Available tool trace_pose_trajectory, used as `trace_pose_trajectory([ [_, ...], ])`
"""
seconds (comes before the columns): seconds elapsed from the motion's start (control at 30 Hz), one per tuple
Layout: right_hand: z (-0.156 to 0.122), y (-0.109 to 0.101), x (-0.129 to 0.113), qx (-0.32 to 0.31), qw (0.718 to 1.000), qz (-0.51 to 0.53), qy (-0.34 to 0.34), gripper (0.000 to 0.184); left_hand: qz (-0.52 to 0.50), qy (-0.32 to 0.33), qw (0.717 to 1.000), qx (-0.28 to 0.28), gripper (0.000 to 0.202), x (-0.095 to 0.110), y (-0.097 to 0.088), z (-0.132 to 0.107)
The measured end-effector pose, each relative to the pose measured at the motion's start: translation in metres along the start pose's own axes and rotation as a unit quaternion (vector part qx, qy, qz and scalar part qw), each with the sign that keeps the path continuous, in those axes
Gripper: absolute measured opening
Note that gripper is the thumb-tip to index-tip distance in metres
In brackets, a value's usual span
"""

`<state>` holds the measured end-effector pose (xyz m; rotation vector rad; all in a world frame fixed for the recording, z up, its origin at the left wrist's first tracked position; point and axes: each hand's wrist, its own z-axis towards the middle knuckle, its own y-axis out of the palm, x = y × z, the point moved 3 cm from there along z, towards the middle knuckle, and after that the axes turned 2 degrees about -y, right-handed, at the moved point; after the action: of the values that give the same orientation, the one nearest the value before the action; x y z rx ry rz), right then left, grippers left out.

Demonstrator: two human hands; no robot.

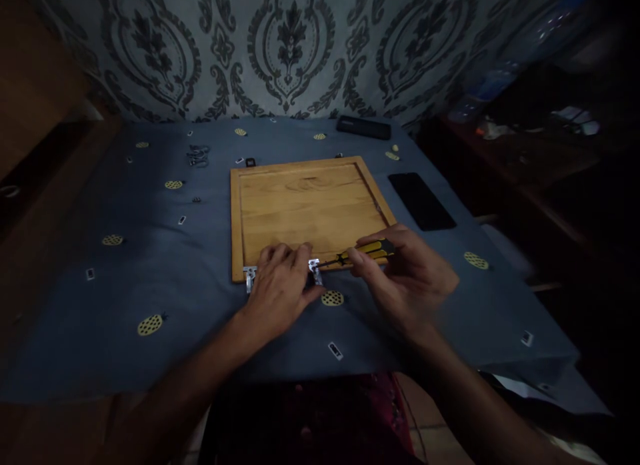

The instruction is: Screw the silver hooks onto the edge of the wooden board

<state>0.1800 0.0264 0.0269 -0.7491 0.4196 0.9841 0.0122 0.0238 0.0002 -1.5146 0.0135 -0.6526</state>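
A framed wooden panel (310,205) lies flat on the cloth-covered table. Along its near edge sits a shiny metal bracket (313,263), its middle hidden under my left hand (280,281). The fingers of that hand bend over the bracket and press it to the frame, with the thumb stretched to the right. My right hand (407,271) is closed round the handle of a yellow and black screwdriver (367,250). Its shaft points left, and the tip is at the bracket's right end; a screw there is too small to make out.
Right of the panel lies a black phone (423,201), with a dark oblong case (364,127) at the back. Small metal pieces (198,155) lie at the back left, and a few tiny ones (197,199) nearer. A patterned curtain (293,51) hangs behind the blue tablecloth (200,251).
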Motion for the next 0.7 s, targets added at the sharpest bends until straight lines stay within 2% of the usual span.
trace_pose_trajectory([
  [0.13,-0.001,0.002,0.002,-0.005,1.0,-0.004,0.017,0.013,-0.002,0.0,1.0,0.004,0.051,0.0,0.0,0.0],
  [0.3,0.001,0.001,-0.001,-0.013,1.0,-0.01,0.0,0.011,-0.001,0.0,1.0,0.0,0.051,-0.001,0.001,0.0],
  [0.4,0.006,0.001,-0.004,-0.052,0.998,0.025,0.0,0.01,-0.003,0.005,1.0,0.003,0.053,-0.001,0.001,-0.001],
  [0.57,0.014,-0.001,-0.004,-0.15,0.978,0.123,0.072,0.019,-0.007,0.008,1.0,-0.001,0.05,0.0,0.0,-0.001],
  [0.7,0.017,-0.005,-0.004,-0.157,0.979,0.116,0.057,0.015,-0.011,-0.003,1.0,-0.004,0.05,0.0,-0.001,-0.001],
])
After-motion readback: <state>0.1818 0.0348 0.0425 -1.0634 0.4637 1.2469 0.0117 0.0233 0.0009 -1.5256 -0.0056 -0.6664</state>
